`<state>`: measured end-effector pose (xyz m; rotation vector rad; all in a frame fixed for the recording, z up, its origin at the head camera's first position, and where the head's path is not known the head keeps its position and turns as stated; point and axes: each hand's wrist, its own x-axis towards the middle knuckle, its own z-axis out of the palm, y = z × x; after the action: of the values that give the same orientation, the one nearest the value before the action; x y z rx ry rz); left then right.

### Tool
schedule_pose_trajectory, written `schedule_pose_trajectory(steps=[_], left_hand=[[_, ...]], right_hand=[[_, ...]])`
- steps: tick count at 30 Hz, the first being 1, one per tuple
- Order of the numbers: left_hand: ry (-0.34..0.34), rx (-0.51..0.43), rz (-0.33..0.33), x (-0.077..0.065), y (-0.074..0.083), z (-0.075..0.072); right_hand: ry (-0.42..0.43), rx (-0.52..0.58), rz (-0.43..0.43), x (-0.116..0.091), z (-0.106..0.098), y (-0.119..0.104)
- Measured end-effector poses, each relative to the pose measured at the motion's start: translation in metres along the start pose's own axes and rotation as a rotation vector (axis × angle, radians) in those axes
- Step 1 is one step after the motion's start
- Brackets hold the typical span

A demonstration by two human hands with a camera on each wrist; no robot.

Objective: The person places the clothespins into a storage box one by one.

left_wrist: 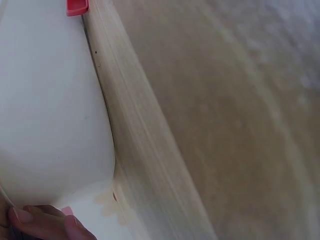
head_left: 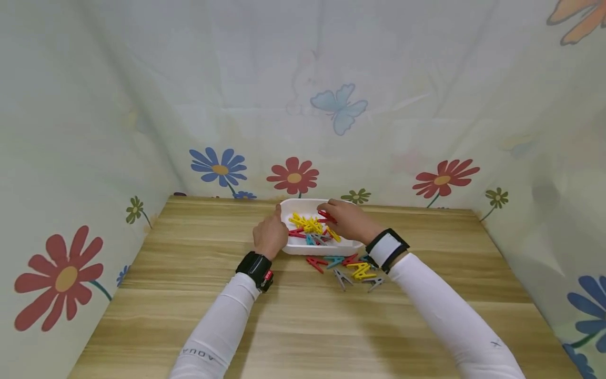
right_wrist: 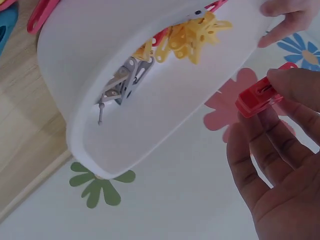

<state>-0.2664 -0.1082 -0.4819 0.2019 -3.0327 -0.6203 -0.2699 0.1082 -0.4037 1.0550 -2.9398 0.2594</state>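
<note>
A white plastic tray (head_left: 326,251) stands at the back of the table, holding yellow clothespins (right_wrist: 185,40), grey clothespins (right_wrist: 127,82) and some red and blue ones. At its left end, my left hand (head_left: 271,234) grips the rim; the left wrist view catches only fingertips (left_wrist: 42,222) at the tray's edge. Above the right part of the tray, my right hand (head_left: 355,221) pinches a red clothespin (right_wrist: 257,97) between thumb and fingers. That clothespin is apart from the tray wall in the right wrist view.
Several loose clothespins lie on the wooden table (head_left: 199,263) just in front of the tray: red (head_left: 316,263), yellow (head_left: 361,271), grey (head_left: 342,279) and blue (head_left: 334,260). A flower-printed curtain (head_left: 255,121) rises directly behind the tray and along both sides.
</note>
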Motion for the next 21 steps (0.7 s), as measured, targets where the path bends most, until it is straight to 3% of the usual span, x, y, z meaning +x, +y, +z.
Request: schedule_pose_trajectory(steps=[11,21], left_hand=[[0.002,0.015,-0.003,0.000,0.000,0.002],[0.006,0.008,-0.003,0.001,0.000,0.003]], right_hand=[[-0.074,-0.013,0.107,0.027,0.033,0.007],[-0.095,-0.025,0.138,0.034,0.043,0.011]])
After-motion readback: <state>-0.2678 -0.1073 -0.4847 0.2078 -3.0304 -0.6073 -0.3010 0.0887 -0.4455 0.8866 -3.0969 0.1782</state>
